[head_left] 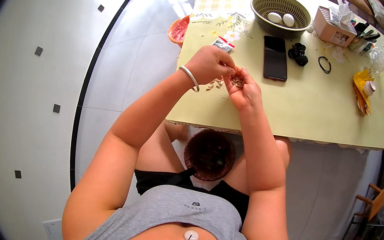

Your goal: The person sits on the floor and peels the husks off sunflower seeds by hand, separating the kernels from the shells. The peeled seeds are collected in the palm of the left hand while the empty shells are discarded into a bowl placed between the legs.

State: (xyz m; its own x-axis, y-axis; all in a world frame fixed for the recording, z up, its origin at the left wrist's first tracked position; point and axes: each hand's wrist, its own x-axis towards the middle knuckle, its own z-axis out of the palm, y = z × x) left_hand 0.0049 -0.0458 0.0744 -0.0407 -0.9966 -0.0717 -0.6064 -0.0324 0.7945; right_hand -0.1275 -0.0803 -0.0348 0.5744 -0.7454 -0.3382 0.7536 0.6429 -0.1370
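Over the table's near left part, my right hand [246, 94] is cupped palm up and holds a small heap of brown seeds [237, 82]. My left hand [209, 65], with a pale bangle [189, 78] on its wrist, meets it from the left. Its thumb and fingers are pinched together at the edge of the right palm; whatever is between them is too small to make out. Beneath the hands, several light brown bits [215, 83], like seeds or shells, lie loose on the tablecloth. Just beyond my left hand is a small packet [223, 44] with a red edge.
On the yellow-green table [313, 119] are a basket [258, 19] with two eggs [281, 18], a phone [275, 58], a black gadget [298, 54], a black ring [324, 64], a tissue box [335, 29] and a yellow pouch [361, 91]. A bin [188, 161] stands between my legs.
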